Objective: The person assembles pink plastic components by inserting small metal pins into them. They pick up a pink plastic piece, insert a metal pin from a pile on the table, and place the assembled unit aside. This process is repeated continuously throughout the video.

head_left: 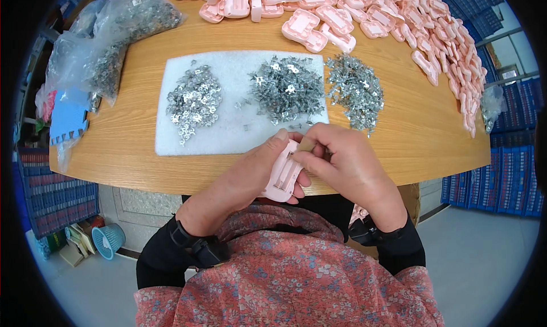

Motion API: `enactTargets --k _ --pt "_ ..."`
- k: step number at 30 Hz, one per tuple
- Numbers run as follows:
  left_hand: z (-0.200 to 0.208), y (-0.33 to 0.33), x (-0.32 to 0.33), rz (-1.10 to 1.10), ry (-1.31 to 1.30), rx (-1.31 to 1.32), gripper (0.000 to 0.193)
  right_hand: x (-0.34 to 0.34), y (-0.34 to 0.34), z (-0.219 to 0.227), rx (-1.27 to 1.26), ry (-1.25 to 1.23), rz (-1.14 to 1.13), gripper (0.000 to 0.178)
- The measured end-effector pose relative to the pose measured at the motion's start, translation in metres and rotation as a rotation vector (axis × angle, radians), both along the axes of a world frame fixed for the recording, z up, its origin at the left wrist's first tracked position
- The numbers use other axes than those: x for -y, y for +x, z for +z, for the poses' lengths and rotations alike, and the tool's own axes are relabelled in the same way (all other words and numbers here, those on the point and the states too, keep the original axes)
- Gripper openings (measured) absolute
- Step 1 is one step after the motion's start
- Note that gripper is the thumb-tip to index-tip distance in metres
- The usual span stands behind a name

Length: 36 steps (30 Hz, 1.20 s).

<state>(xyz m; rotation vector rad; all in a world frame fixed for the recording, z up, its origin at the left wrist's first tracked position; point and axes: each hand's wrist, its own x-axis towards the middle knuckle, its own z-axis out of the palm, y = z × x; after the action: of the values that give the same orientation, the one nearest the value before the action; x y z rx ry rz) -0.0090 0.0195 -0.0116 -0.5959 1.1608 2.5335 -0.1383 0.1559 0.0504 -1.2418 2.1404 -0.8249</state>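
Observation:
A pink plastic housing (279, 176) with an open battery compartment lies in my left hand (270, 162), its fingers wrapped round from beneath and the thumb along the upper edge. My right hand (337, 156) is closed at the housing's far end, thumb and fingertips pressed together over the compartment. A tan patch (307, 144) shows at the right fingertips; whether it is a finger cover or a held piece I cannot tell. Small metal pieces show at the compartment's ends. Beyond my hands, a white foam sheet (228, 134) bears two heaps of small metal clips, a left heap (195, 99) and a middle heap (288, 90).
Another metal clip heap (356, 93) lies on the wooden table (399, 127), right of the foam. Many pink housings (393, 19) cover the far and right edges. Bags of metal parts (122, 36) and a blue foam mat (68, 116) sit at left. A blue basket (108, 240) stands on the floor.

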Motion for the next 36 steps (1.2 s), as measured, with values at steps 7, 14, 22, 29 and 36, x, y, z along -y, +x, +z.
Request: enactTargets --k 7,14,22,29,36 --pt "0.008 -0.003 0.006 -0.007 0.001 -0.058 0.057 -0.01 0.001 -0.024 0.395 -0.166 -0.122 0.022" --pt "0.014 -0.002 0.005 -0.008 -0.005 -0.06 0.06 -0.008 0.009 -0.024 0.729 -0.177 -0.133 0.024" --pt "0.0 0.013 0.011 0.114 -0.612 -0.282 0.038 -0.008 0.003 -0.027 0.67 -0.078 -0.159 0.019" --pt "0.027 0.01 0.013 -0.077 -1.104 -0.281 0.038 -0.007 0.005 -0.034 0.795 -0.183 -0.177 0.022" --pt "0.0 0.014 0.02 0.141 -0.585 -0.329 0.031 -0.004 0.013 -0.023 0.731 -0.336 -0.289 0.017"
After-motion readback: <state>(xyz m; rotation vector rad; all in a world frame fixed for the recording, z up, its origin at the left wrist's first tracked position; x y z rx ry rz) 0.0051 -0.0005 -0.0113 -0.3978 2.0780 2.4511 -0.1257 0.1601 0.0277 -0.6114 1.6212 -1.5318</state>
